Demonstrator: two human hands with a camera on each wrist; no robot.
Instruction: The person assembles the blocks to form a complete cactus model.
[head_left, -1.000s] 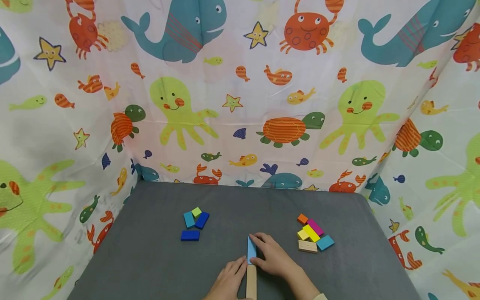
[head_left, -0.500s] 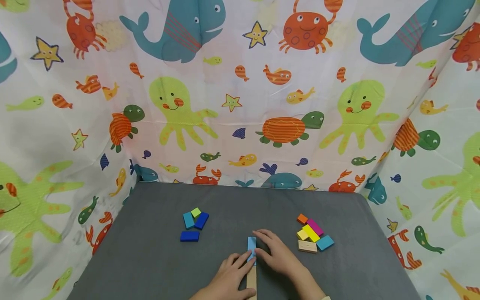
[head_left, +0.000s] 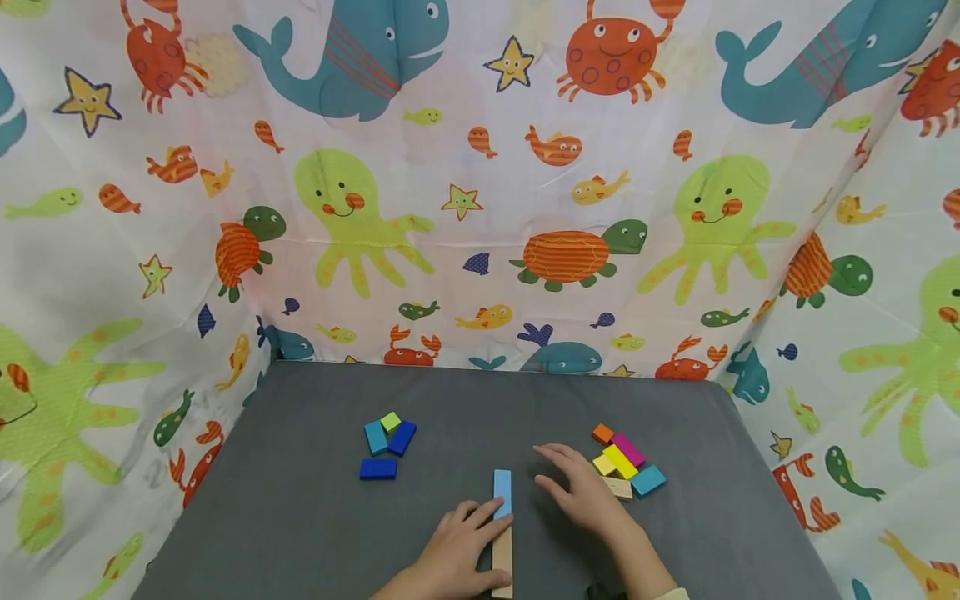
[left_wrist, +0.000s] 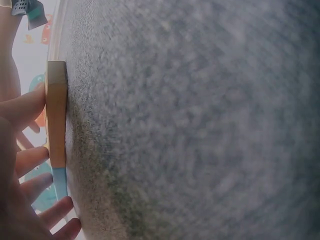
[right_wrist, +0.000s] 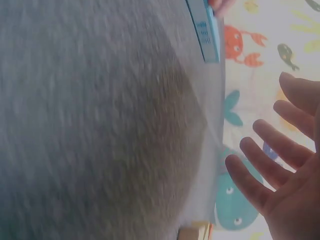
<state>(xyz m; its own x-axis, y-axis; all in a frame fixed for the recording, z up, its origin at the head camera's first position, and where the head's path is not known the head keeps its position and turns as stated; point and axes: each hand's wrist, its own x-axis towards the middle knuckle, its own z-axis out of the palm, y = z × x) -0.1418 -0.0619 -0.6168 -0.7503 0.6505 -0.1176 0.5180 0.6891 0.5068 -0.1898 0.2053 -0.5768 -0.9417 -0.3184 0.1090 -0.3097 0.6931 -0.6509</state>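
A light blue block [head_left: 502,485] lies end to end with a long plain wooden block [head_left: 502,557] near the table's front middle. My left hand [head_left: 459,550] rests on them, fingertips on the blue block and thumb on the wooden one. In the left wrist view the left hand [left_wrist: 25,165] touches the wooden block [left_wrist: 56,115] with its thumb, fingers spread beside the blue block [left_wrist: 59,182]. Fingers relaxed and holding nothing, my right hand [head_left: 581,496] hovers right of the blocks; the right wrist view shows this hand [right_wrist: 285,165] apart from the blue block [right_wrist: 205,32].
On the grey table [head_left: 315,533], a dark blue block [head_left: 378,469] lies at the left by two other blue blocks and a green one [head_left: 391,422]. At the right are orange [head_left: 602,433], magenta [head_left: 628,450], yellow, teal [head_left: 648,480] and wooden [head_left: 619,488] blocks. A patterned curtain [head_left: 450,275] stands behind.
My right hand has let go of the light blue block and moved right, towards the coloured blocks. My left hand's fingertips have come onto the blue block.
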